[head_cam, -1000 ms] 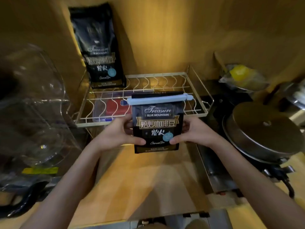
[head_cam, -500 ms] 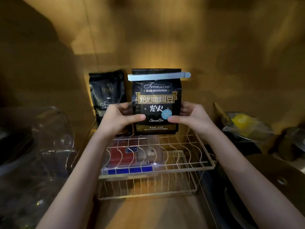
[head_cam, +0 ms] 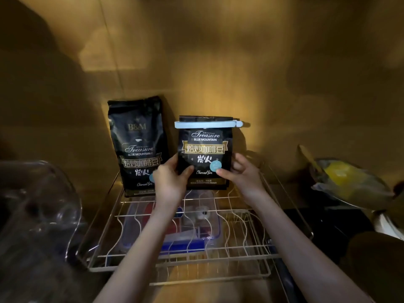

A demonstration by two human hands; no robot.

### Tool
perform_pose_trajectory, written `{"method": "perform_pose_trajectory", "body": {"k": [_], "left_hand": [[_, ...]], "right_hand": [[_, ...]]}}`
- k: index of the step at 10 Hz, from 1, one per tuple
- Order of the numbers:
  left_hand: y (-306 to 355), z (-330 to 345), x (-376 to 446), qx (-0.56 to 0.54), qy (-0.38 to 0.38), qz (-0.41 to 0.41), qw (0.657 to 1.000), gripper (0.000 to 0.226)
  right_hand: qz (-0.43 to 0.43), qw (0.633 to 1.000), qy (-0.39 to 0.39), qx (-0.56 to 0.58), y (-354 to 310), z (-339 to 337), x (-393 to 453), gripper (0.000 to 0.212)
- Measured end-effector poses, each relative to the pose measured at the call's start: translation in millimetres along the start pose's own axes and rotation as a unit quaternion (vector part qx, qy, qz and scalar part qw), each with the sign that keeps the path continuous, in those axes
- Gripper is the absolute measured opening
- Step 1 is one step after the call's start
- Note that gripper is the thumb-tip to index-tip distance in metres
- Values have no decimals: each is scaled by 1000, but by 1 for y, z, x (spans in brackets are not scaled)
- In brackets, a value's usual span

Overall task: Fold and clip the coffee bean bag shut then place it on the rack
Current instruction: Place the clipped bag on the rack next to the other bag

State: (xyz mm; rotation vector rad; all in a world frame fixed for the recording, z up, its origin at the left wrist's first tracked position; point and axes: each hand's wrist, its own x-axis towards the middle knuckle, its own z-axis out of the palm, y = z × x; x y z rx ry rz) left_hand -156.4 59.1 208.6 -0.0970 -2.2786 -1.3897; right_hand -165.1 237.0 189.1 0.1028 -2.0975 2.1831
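Note:
A black coffee bean bag (head_cam: 204,147) stands upright at the back of the white wire rack (head_cam: 244,217), its folded top pinched by a long light-blue clip (head_cam: 207,124). My left hand (head_cam: 170,182) grips the bag's left edge, thumb across the front. On the other side my right hand (head_cam: 242,173) holds the right edge, thumb on the round blue sticker. The bag's bottom edge is level with the rack's top wires; whether it rests on them I cannot tell.
A taller, unclipped coffee bag (head_cam: 138,147) stands on the rack to the left, close beside the held one. Under the wires lies a clear box (head_cam: 196,219) with red and blue items. A clear dome (head_cam: 41,211) is at left; a bowl with something yellow (head_cam: 345,178) at right.
Both hands carried the clipped bag from above the counter up and back to the rack's rear, then lowered it beside the other bag. The camera view tilted up and moved closer.

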Motion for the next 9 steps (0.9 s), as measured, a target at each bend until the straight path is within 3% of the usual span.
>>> {"method": "perform_pose_trajectory", "body": {"k": [1, 3, 6, 7, 8, 9], "left_hand": [[-8, 11, 0, 41, 20, 13, 999, 34], [-23, 23, 0, 99, -2, 7, 995, 58], [-37, 33, -9, 69, -48, 4, 996, 76], [-35, 34, -15, 89, -53, 43, 994, 80], [-25, 33, -23, 112, -48, 89, 989, 75], [-8, 23, -15, 91, -63, 76, 991, 67]], "right_hand": [[6, 1000, -7, -11, 11, 2, 7, 41], [5, 1000, -19, -19, 28, 1, 17, 45], [14, 997, -42, -59, 35, 9, 23, 36], [26, 996, -47, -72, 30, 12, 20, 48], [37, 996, 17, -77, 15, 17, 15, 65], [-39, 990, 127, -54, -20, 19, 0, 56]]}}
